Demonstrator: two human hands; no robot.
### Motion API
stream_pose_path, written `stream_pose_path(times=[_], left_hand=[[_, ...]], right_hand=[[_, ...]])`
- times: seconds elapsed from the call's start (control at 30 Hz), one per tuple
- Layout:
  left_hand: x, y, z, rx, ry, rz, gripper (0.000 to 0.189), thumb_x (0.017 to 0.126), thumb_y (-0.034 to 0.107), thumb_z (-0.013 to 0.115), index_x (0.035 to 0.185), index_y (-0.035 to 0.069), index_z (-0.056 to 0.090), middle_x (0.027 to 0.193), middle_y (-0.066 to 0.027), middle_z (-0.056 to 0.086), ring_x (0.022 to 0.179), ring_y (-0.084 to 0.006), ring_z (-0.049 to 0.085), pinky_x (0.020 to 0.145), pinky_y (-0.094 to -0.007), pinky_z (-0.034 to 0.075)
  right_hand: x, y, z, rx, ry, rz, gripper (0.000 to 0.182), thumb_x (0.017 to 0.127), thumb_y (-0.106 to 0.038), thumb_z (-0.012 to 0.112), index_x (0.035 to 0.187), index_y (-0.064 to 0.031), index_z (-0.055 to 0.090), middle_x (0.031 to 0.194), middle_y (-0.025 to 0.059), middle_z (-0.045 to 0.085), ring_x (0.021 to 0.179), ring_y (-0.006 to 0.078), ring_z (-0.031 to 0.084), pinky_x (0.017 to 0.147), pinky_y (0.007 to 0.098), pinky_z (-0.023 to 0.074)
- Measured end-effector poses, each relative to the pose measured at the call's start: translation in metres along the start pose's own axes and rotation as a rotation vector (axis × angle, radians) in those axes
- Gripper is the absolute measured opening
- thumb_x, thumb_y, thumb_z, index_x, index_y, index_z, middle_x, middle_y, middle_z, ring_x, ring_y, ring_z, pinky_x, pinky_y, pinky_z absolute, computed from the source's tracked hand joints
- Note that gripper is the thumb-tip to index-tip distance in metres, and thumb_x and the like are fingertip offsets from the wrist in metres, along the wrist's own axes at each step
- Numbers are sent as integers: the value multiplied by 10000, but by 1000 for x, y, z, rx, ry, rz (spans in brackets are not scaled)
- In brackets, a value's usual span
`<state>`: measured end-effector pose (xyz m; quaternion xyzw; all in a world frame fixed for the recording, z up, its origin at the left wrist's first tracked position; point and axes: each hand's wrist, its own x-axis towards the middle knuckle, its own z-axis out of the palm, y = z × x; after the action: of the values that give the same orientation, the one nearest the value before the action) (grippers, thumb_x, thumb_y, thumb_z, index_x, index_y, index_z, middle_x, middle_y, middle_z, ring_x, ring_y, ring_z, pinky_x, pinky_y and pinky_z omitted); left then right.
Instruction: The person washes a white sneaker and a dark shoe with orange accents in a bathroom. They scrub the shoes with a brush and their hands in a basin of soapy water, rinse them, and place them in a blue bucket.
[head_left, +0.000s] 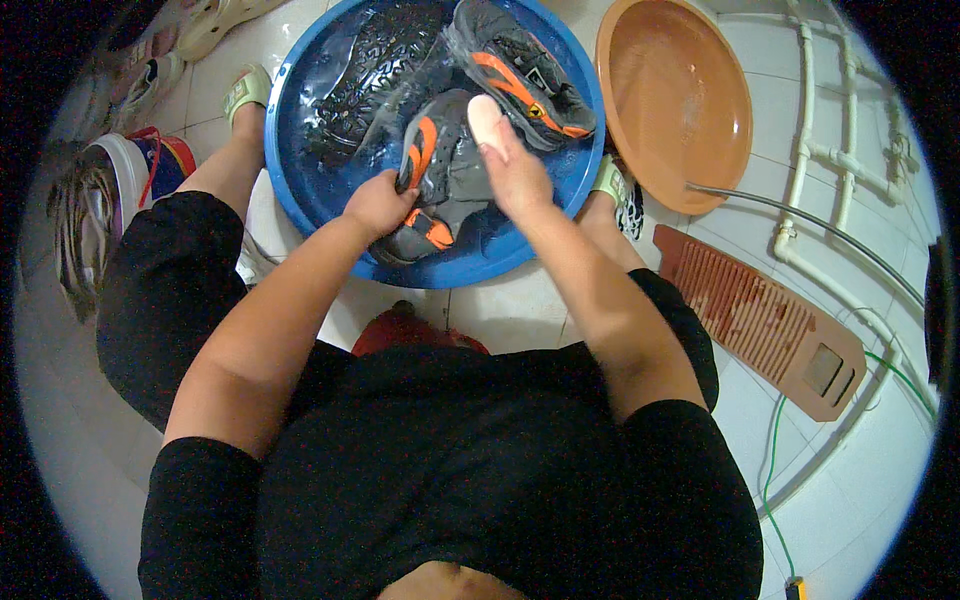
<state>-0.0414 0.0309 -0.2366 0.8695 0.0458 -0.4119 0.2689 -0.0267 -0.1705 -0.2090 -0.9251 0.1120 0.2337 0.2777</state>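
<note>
My left hand (382, 202) grips the edge of a wet grey shoe with orange trim (461, 169), tilted inside a blue plastic basin (420, 279). In my right hand (521, 180) is a pale, round-ended tool (486, 118), perhaps a scrub brush; its underside is hidden. The tool is over the shoe, but I cannot tell whether it touches. A second grey shoe with orange trim (517, 86) leans at the basin's upper right. Dark lugged soles (360, 97) lie in the water on the left.
An orange-brown basin (675, 97) leans against white pipes (806, 97) at right, a grey hose (810, 217) across its rim. Below lies a brown washboard (750, 315). A white bucket (124, 169) and several shoes (150, 82) stand left. My feet wear green slippers (247, 88).
</note>
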Motion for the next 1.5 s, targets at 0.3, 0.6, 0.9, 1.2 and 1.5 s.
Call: stream_pose_path(times=[0.3, 0.6, 0.9, 1.2, 1.5], left_hand=[[7, -14, 22, 100, 99, 651, 604, 838, 401, 474, 1343, 127, 288, 1403, -140, 221, 1285, -410, 130, 1055, -443, 145], [80, 16, 7, 377, -43, 459, 640, 848, 557, 326, 1355, 171, 264, 1415, -125, 210, 1310, -382, 92, 1057, -479, 83], [82, 9, 16, -2, 173, 412, 940, 620, 558, 670, 1290, 4, 313, 1394, -194, 216, 1295, -329, 196, 1046, -371, 213], [84, 15, -15, -271, 445, 347, 481, 767, 142, 481, 1241, 119, 401, 1160, -198, 502, 1043, -355, 497, 878, -403, 407], [40, 48, -45, 373, 503, 790, 428, 742, 151, 558, 1165, 116, 503, 1275, -144, 397, 1194, -289, 360, 985, -341, 325]], right_hand=[[42, -3, 34, 103, -164, 67, 535, 825, -373, 491, 1291, -138, 375, 1073, 227, 548, 965, 391, 531, 825, 420, 425], [121, -21, 31, -14, -101, 126, 427, 832, -383, 427, 1143, -107, 520, 934, 216, 600, 897, 375, 565, 767, 451, 444], [19, 36, -3, 378, -437, 140, 432, 898, -286, 407, 1315, -183, 354, 1161, 157, 532, 1006, 269, 559, 845, 339, 426], [35, 4, 27, 363, -412, -87, 447, 877, -253, 485, 1263, -41, 408, 1229, 158, 488, 1108, 224, 494, 911, 284, 372], [43, 83, 37, -44, -310, 314, 444, 871, -349, 410, 1182, -39, 470, 1035, 255, 547, 958, 401, 523, 818, 425, 421]])
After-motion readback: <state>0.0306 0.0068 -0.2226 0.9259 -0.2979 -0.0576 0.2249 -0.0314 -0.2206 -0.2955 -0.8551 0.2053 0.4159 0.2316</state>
